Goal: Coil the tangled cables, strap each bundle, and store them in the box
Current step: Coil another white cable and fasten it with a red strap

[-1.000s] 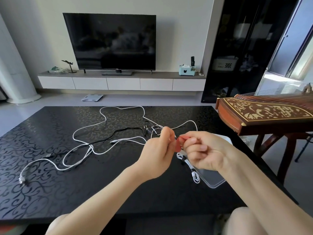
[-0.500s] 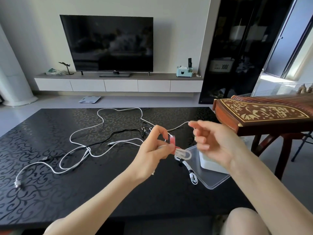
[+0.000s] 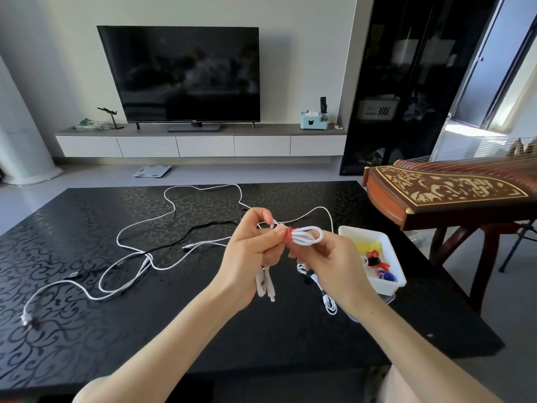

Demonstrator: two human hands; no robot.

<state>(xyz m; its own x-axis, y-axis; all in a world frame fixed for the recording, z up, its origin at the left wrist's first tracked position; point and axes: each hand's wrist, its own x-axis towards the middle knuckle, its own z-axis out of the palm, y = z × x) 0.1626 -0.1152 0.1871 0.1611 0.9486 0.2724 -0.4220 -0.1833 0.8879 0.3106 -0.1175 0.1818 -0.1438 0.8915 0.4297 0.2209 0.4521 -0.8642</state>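
Pale wall, dark television (image 3: 186, 74) on low white cabinet (image 3: 203, 144), black patterned table (image 3: 87, 315), grey floor (image 3: 87, 175)

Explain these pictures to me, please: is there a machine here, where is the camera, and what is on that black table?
There is no machine. These are a person's two bare arms, filmed by one camera worn on their head, looking forward and down. The left hand and right hand together hold a coiled white cable with a red strap round it. Its plug ends hang below the left hand. On the black table lie loose white cables tangled with a black cable. Another coiled bundle lies near the right wrist, beside a white box holding small colourful pieces. Behind are a television and a stringed instrument.
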